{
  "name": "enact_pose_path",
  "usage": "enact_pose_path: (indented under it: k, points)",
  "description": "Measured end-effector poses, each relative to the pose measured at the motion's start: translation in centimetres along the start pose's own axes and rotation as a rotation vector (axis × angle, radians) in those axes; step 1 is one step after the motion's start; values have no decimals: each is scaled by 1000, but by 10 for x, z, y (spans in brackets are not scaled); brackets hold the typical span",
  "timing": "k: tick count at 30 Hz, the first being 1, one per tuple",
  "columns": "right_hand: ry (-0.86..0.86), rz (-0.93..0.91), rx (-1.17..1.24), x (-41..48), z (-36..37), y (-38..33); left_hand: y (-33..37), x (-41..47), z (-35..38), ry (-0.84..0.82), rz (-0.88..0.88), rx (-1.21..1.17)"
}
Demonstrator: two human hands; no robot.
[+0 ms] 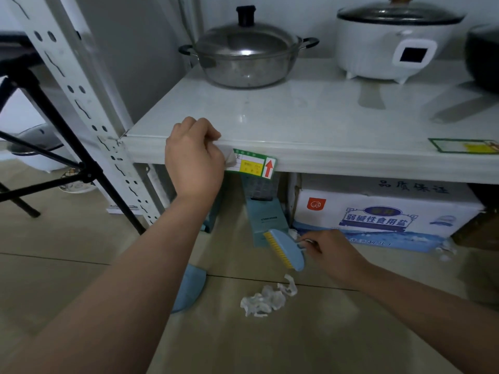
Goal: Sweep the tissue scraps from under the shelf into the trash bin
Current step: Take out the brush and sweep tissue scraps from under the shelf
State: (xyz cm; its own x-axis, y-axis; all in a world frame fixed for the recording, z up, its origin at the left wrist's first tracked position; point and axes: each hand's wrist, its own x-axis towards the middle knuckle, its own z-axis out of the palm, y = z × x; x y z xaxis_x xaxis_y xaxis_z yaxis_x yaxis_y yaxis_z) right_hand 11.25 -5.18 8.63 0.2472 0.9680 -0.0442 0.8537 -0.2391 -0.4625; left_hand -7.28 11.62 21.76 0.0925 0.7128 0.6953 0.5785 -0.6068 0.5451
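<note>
Left hand: fingers curled closed, forearm extended toward 12 o'clock. Right hand: low, at 2 o'clock, fingers pinched.

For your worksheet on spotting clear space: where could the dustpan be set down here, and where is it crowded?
Bare floor lies left of the tissue scraps, and nearer the camera. Crowded: under the shelf, between teal box and salt carton, where the right hand works the brush.

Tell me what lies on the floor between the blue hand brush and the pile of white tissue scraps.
Nothing: in the head view only bare beige floor tile separates the blue hand brush from the white tissue scraps.
</note>
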Motion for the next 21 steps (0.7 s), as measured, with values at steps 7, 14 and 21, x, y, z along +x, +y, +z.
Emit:
enact_pose_path:
  k: [7,14,21]
  points:
    - [75,-1,11,7,-15,-4,13,1,-16,-94,144,31]
    - [113,7,-65,18,-56,7,59,5,-2,-227,447,56]
    - [114,55,-171,14,-43,2,58,-12,36,-240,417,30]
